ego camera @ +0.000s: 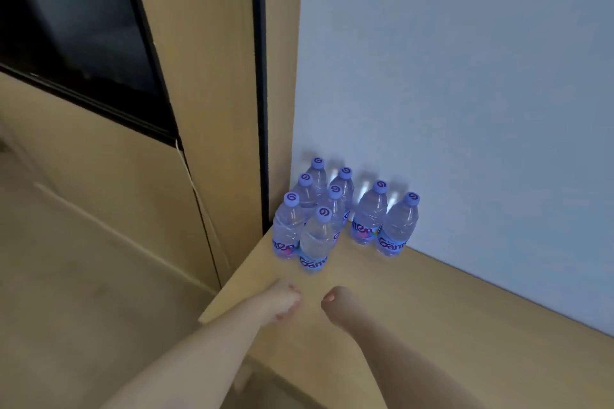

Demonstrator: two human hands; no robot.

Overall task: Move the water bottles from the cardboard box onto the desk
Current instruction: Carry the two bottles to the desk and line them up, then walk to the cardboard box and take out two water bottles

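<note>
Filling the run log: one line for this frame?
bottles: eight upright, desk corner | left hand: curled, empty | right hand: curled, empty | box: unseen

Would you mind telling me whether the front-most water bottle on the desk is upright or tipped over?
Upright: the front-most water bottle stands on the desk, cap on top.

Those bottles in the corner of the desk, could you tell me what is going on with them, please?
A person is setting out water bottles on the desk. Eight stand upright in the corner against the wall, six bunched at the desk's edge and two just to their right. Both hands are over the desk short of the bottles, holding nothing: the left hand and right hand have their fingers curled. No cardboard box is in view.
</note>
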